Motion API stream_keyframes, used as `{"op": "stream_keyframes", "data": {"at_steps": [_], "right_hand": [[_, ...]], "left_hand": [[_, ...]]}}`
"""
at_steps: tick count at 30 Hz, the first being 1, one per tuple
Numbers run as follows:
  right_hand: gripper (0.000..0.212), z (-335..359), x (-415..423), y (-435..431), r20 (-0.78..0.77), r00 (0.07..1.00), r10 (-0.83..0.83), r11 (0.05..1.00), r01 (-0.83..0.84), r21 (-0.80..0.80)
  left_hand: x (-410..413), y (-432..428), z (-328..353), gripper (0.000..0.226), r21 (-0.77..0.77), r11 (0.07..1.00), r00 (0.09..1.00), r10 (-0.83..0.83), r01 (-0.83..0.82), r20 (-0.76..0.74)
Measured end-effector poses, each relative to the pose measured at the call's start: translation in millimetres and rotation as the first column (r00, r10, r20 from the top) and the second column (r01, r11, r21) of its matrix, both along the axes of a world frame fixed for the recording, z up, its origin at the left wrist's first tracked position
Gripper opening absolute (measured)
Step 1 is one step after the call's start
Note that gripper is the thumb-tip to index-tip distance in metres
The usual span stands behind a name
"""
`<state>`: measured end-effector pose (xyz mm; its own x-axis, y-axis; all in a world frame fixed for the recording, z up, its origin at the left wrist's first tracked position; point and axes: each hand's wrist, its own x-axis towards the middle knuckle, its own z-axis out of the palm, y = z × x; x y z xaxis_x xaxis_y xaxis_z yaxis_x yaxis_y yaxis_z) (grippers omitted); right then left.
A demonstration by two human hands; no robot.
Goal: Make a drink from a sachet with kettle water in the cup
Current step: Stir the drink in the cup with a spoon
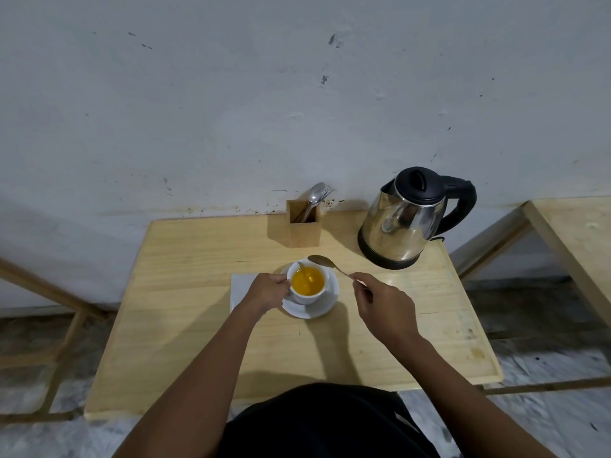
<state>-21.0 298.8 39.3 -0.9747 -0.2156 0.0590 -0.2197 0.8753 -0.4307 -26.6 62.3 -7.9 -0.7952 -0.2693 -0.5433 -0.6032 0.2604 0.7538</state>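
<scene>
A white cup (315, 297) full of orange drink stands on a white saucer (325, 307) in the middle of the wooden table (198, 325). My left hand (266, 290) grips the cup at its left side. My right hand (380, 304) pinches the handle of a metal spoon (325, 262), whose bowl hovers just above and behind the cup's right rim. A steel kettle (401, 226) with a black lid and handle stands on its base at the back right. A white napkin or sachet (241, 287) lies flat under my left hand.
A wooden holder (302, 228) with spoons and a fork stands at the back of the table, left of the kettle. The wall is close behind. Another wooden table (582, 233) is at the right, and a wooden frame (49, 325) at the left.
</scene>
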Motion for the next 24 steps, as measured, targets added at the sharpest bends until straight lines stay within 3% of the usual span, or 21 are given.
{"op": "stream_keyframes", "data": {"at_steps": [24], "right_hand": [[0.022,-14,24,2,-0.049,0.992,-0.117,0.989,0.112,-0.1]], "left_hand": [[-3,-5,-1,0.026,0.004,1.0,0.998,-0.031,0.031,0.047]]}}
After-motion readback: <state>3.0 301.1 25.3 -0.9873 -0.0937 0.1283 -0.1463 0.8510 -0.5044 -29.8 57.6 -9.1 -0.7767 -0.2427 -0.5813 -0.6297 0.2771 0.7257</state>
